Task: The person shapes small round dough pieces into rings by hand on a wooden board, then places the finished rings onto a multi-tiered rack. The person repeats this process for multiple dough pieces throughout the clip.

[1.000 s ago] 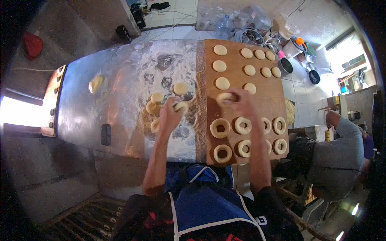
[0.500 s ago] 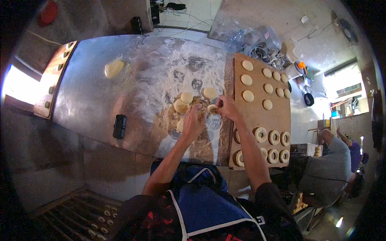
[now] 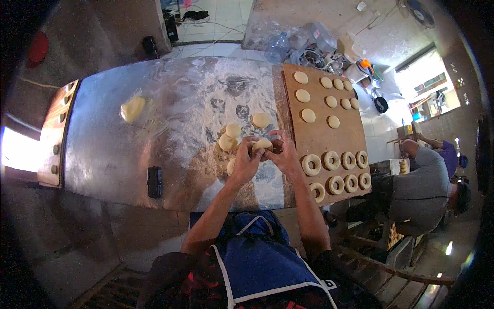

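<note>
Between my two hands I hold a pale piece of dough (image 3: 262, 144) just above the floured table. My left hand (image 3: 247, 160) curls its fingers round one side of it. From the other side my right hand (image 3: 286, 156) grips it, thumb and fingers bent. The dough hides some fingertips. Just beyond my left hand lie two touching dough rounds (image 3: 228, 142), and another dough piece (image 3: 230, 166) is partly covered by that hand. A single dough round (image 3: 260, 120) sits beyond my hands.
A wooden board (image 3: 327, 141) on the right bears dough rounds and ring-shaped dough (image 3: 331, 160). A yellowish dough lump (image 3: 133, 109) and a black case (image 3: 154, 182) lie on the metal table (image 3: 108, 139). Another board (image 3: 51, 149) stands far left. Two people (image 3: 419, 185) are at right.
My right hand has brought a dough piece leftward from the table, and both hands now hold it. The whole view has shifted slightly.
</note>
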`<state>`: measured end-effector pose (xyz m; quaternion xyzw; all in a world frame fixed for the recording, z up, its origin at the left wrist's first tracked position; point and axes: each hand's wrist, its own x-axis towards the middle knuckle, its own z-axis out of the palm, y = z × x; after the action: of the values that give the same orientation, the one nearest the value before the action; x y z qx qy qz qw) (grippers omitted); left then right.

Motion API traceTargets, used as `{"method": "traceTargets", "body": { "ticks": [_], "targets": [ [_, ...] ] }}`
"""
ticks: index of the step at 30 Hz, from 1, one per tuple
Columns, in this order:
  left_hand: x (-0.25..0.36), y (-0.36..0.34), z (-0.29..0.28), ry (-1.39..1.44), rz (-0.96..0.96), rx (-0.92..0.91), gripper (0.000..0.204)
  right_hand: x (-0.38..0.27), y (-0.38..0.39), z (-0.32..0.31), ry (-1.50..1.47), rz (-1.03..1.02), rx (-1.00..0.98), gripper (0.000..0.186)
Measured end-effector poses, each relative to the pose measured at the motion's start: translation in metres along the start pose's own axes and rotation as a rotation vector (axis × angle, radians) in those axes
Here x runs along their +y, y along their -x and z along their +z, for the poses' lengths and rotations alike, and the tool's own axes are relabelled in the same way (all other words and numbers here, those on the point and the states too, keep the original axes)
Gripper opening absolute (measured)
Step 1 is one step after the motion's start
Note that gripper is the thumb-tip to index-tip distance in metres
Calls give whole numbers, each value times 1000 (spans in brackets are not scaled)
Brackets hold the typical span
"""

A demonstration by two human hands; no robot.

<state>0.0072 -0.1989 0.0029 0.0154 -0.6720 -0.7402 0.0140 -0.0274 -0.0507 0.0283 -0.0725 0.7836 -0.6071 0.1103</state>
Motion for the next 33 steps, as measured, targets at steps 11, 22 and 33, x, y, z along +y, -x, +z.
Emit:
{"method": "traceTargets", "body": {
  "ticks": [11,22,33],
  "targets": [
    [1,6,14,590,-177,-194,47,6,12,-20,-737,72,-92,38],
    [-19,-28,85,43,155,21,33,22,23,-63,-313,306,4,64],
    [-31,-36,161,155,-41,56,29,39,24,-126,176,181,154,73]
  ]
}}
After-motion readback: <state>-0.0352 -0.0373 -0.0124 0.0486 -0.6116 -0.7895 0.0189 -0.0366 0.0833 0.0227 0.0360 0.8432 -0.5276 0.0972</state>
